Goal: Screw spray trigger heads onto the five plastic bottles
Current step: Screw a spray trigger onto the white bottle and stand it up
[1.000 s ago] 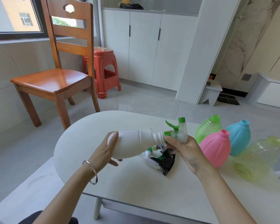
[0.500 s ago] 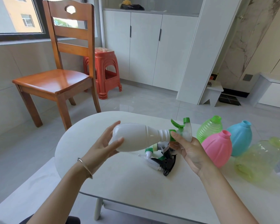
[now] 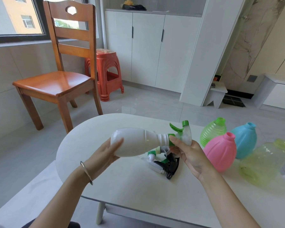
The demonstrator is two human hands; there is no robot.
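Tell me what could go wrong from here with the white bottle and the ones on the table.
1. The left hand grips only the base end of the white bottle, held sideways in the air; twisting the trigger head with the right hand might make it slip.
2. The yellow-green bottle sits near the table edge; the right forearm could knock it off.

Opaque white plastic bottle (image 3: 135,142): plain. Frosted-white spray trigger head (image 3: 183,134): green lever, nozzle, collar. Ribbed translucent green bottle (image 3: 212,133); opaque pink bottle (image 3: 222,153); sky-blue bottle (image 3: 244,140); translucent yellow-green bottle (image 3: 265,163). Pile of loose trigger heads (image 3: 170,167): black, white, green. Round white table (image 3: 138,186). Orange-brown wooden chair (image 3: 59,83); red-orange plastic stool (image 3: 109,74).
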